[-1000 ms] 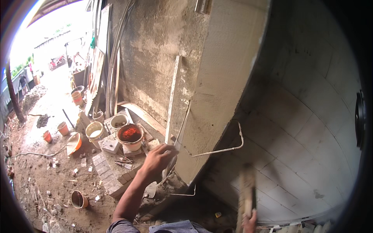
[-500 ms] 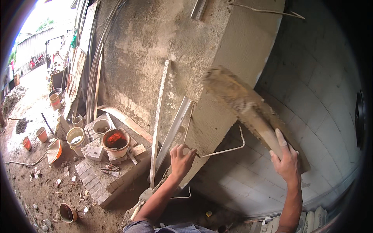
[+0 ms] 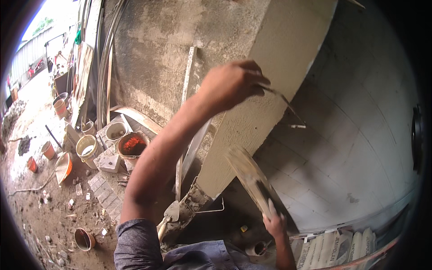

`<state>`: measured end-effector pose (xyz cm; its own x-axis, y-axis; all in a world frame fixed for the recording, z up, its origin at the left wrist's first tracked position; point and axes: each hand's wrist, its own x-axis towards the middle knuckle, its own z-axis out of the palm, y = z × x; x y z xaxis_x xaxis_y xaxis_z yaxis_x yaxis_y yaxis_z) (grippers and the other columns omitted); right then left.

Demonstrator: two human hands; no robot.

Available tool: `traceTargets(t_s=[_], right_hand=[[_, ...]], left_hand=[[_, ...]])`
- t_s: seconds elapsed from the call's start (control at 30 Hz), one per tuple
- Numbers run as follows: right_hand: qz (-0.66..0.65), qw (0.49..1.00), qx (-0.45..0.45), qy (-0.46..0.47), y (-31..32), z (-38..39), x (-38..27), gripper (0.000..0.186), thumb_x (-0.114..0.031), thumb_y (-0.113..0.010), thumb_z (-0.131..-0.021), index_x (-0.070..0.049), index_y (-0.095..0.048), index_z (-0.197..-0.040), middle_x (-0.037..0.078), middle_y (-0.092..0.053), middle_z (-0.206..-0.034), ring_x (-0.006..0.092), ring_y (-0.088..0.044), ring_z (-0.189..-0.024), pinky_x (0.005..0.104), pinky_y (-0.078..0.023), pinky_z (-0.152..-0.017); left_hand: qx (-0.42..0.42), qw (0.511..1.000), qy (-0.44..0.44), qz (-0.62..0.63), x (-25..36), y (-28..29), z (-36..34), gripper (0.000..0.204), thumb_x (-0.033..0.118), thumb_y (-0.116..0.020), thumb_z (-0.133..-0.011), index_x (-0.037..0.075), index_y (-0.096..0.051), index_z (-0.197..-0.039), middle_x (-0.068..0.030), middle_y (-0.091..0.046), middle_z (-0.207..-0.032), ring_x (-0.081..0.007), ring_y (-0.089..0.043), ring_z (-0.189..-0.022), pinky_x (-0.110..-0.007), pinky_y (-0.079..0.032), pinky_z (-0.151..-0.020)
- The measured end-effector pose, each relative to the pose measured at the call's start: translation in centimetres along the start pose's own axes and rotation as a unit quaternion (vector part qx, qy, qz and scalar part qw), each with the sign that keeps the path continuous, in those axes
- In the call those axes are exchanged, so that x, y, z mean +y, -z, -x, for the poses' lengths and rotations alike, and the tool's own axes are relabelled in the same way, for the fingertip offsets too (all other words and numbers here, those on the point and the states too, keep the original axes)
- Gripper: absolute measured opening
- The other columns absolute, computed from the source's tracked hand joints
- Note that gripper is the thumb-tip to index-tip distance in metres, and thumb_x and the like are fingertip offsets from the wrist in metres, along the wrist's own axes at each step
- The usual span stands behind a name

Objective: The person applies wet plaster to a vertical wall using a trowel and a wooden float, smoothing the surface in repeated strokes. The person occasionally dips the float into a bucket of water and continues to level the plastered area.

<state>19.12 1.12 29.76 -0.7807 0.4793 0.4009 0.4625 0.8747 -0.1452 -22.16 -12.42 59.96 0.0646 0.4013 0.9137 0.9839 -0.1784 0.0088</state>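
Note:
Raised in front of the freshly plastered column (image 3: 279,58), my left hand (image 3: 234,85) is closed on a thin bent metal rod (image 3: 288,102), whose hooked end points right. Lower down, my right hand (image 3: 275,222) grips a long wooden plastering float (image 3: 248,176) by its back. The float's far end overlaps the column's lower right edge; whether it touches cannot be told. A second bent rod (image 3: 211,210) sticks out at the column's foot. Beside it, a trowel (image 3: 171,211) with a pale handle lies on a mortar-covered surface.
Pale straightedges (image 3: 188,74) lean on the rough wall at left. Mortar buckets (image 3: 130,147) and a grey block (image 3: 109,163) stand on a stack of bricks. More buckets, an orange hard-hat-like bowl (image 3: 64,167) and rubble cover the ground. Bags (image 3: 330,247) lie at lower right, below a grey block wall (image 3: 360,148).
My left hand has risen with the bent rod, from beside the column's lower part to its upper part. My right hand has lowered the float down and left.

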Motion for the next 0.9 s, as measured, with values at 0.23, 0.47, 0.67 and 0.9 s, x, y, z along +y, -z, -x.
traceTargets(t_s=[0.23, 0.47, 0.67, 0.9], right_hand=[[0.082, 0.986, -0.007, 0.144, 6.5, -18.3, -8.6, 0.076, -0.015, -0.070, -0.088, -0.034, -0.040, -0.155, 0.017, -0.063, -0.088, 0.0409, -0.069, -0.073, 0.0519, -0.057, -0.066], [0.129, 0.978, 0.001, 0.163, 10.8, -25.4, -11.9, 0.073, -0.014, -0.067, -0.090, -0.029, -0.038, -0.156, 0.023, -0.065, -0.088, 0.0452, -0.069, -0.076, 0.0554, -0.057, -0.067], [0.178, 0.978, 0.004, 0.109, 11.8, -27.1, -13.5, 0.073, -0.018, -0.068, -0.091, -0.027, -0.036, -0.156, 0.026, -0.068, -0.092, 0.0494, -0.068, -0.082, 0.0564, -0.056, -0.075], [0.138, 0.983, -0.079, 0.095, 6.9, -25.7, -12.5, 0.075, -0.024, -0.067, -0.093, -0.024, -0.031, -0.159, 0.026, -0.070, -0.086, 0.0461, -0.071, -0.081, 0.0571, -0.057, -0.071]], left_hand=[[0.006, 0.989, 0.013, -0.145, 0.6, 0.9, -3.5, 0.034, 0.034, -0.080, -0.082, 0.019, -0.076, -0.113, -0.0021, -0.069, -0.117, -0.0243, -0.070, -0.101, -0.038, -0.058, -0.085], [-0.030, 0.991, 0.079, -0.108, 0.1, 0.2, -4.8, 0.034, 0.032, -0.080, -0.082, 0.017, -0.075, -0.112, -0.0052, -0.069, -0.114, -0.0250, -0.071, -0.096, -0.039, -0.058, -0.082], [0.036, 0.994, 0.011, -0.102, -1.2, -0.6, -4.4, 0.029, 0.030, -0.079, -0.084, 0.012, -0.076, -0.107, -0.0075, -0.072, -0.103, -0.0230, -0.073, -0.084, -0.038, -0.058, -0.075], [0.050, 0.989, -0.137, -0.027, -2.2, 0.7, -4.2, 0.010, 0.014, -0.069, -0.083, 0.007, -0.075, -0.088, -0.0086, -0.071, -0.089, -0.0307, -0.066, -0.094, -0.042, -0.054, -0.079]])
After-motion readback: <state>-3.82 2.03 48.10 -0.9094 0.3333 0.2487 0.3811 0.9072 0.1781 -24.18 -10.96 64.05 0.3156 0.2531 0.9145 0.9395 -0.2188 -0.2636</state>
